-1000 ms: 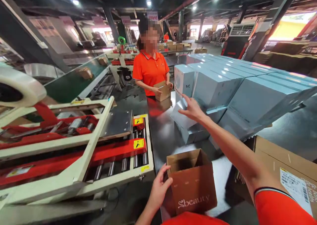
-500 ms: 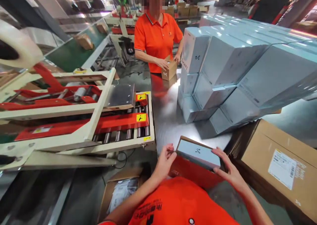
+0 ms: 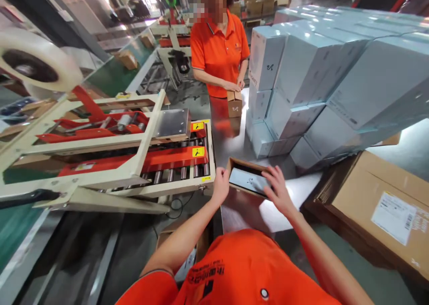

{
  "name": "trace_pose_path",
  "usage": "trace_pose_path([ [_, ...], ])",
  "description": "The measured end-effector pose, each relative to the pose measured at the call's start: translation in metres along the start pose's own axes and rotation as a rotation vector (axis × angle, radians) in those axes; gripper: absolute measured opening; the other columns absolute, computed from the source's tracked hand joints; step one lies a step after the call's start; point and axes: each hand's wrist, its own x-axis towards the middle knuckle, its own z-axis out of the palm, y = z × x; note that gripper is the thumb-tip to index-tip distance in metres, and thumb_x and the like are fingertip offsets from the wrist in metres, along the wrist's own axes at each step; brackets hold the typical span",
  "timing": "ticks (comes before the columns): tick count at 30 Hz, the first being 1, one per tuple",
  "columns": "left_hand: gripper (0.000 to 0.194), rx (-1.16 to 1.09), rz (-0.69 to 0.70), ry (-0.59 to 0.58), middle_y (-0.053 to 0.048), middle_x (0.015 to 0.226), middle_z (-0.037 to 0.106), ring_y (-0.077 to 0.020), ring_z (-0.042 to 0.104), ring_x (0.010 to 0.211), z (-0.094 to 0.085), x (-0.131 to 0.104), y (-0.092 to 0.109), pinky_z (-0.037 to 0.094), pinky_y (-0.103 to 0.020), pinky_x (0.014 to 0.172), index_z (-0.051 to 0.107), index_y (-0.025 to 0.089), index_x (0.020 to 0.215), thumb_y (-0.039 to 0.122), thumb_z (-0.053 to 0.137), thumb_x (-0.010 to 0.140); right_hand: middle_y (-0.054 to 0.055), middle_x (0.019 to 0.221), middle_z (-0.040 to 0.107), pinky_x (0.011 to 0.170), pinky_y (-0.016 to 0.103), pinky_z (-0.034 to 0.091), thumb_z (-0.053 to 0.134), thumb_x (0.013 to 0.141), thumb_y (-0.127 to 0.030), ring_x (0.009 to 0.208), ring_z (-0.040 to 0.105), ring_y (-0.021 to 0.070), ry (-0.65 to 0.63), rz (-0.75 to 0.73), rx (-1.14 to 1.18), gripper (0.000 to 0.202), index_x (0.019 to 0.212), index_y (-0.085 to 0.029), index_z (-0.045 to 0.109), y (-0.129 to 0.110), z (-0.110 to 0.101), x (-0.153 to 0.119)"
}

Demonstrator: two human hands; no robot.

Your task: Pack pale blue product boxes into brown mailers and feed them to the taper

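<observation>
Gripping the likely stiff brown carton [image 3: 250,166] sensibly by one end with the left hand [image 3: 221,185], holding the right hand [image 3: 279,190] spread opposite, with the probably slick blue box [image 3: 246,180] between.

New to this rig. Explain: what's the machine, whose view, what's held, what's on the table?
No robot grip here: these are a person's bare hands, seen by one head-worn camera looking forward and down. The left hand holds the left end of an open brown carton with a pale blue box inside. The right hand is at the other end, fingers over the opening; how firmly it grips is unclear.

The shiny metal table also bears stacked pale blue boxes. Labelled brown cardboard lies at the right. The machine on the left has rollers and red rails. Across from the camera, a co-worker in orange handles a small brown box.
</observation>
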Motion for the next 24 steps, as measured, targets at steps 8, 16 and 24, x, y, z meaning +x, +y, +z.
trace_pose_path([
  [8,0.021,0.254,0.329,-0.25,-0.01,0.107,0.071,-0.0258,0.062,0.106,0.022,0.029,0.031,0.049,-0.037,0.094,0.07,0.019,0.086,0.03,0.053,0.093,0.013,0.167,0.01,0.116,0.05,0.039,0.062,0.088,-0.054,0.153,0.018,0.03,-0.045,0.143,-0.039,0.089,0.159,-0.027,0.015,0.056,-0.036,0.02],
  [16,0.07,0.615,0.765,-0.297,-0.015,0.155,0.045,-0.0374,0.035,0.144,0.03,0.031,0.035,0.025,-0.062,0.118,0.045,0.021,0.149,0.062,0.049,0.093,0.011,0.152,0.048,0.116,0.066,0.028,0.04,0.1,-0.05,0.148,0.032,0.0324,-0.246,0.037,-0.444,0.049,0.14,-0.027,0.055,0.09,-0.017,0.026],
  [24,0.075,0.551,0.641,-0.526,-0.013,0.164,0.027,-0.0421,0.019,0.151,0.076,0.09,0.023,0.017,-0.072,0.116,0.04,0.03,0.151,0.068,0.054,0.088,0.011,0.156,0.044,0.118,0.052,0.034,0.02,0.092,-0.075,0.146,0.036,0.0314,-0.111,0.573,0.103,0.079,0.137,-0.023,0.059,0.08,-0.03,0.0],
])
